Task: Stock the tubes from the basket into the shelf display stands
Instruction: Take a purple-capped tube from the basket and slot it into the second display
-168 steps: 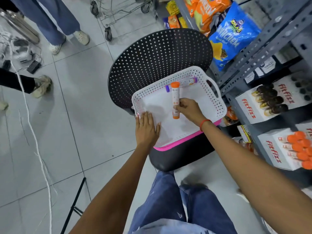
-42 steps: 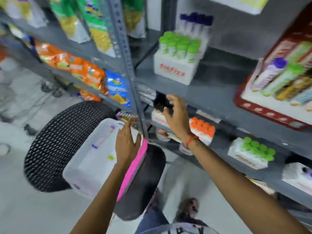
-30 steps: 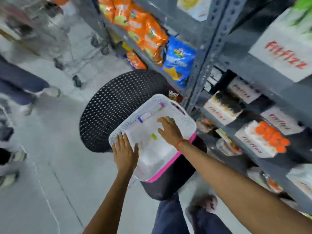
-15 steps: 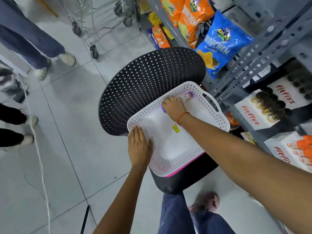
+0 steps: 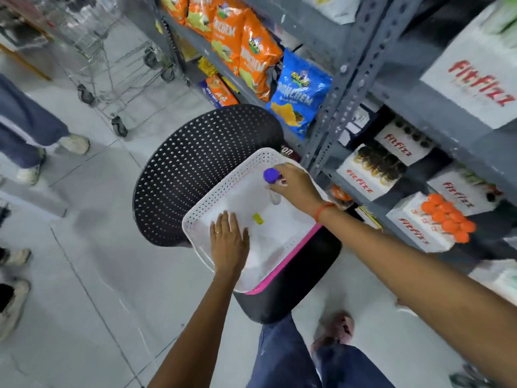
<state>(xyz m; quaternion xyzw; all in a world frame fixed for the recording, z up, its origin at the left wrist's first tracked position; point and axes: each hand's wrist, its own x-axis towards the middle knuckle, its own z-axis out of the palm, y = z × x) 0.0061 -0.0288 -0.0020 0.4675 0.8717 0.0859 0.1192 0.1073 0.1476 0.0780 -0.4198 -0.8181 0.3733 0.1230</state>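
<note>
A white perforated basket (image 5: 212, 203) with a pink front rim rests on a black chair seat. My right hand (image 5: 296, 186) grips a purple-capped tube (image 5: 270, 175), raised a little above the basket floor, its cap towards the camera. My left hand (image 5: 230, 243) lies flat on the basket's near left edge, fingers spread. A small yellow sticker (image 5: 258, 219) lies on the basket floor. On the grey shelf at the right stand white FitFizz display stands: one with dark-capped tubes (image 5: 375, 166), one with orange-capped tubes (image 5: 444, 219).
The black perforated chair back (image 5: 201, 169) rises behind the basket. Grey shelf uprights (image 5: 344, 107) stand just right of it, with snack bags (image 5: 299, 91) on the shelves behind. A wire trolley (image 5: 112, 60) and other people's legs (image 5: 25, 127) are at the left. My knee (image 5: 288, 357) is below.
My right hand has closed on the purple-capped tube at the basket's far edge and lifted it clear. The left hand stays on the basket. The view has swung towards the shelf.
</note>
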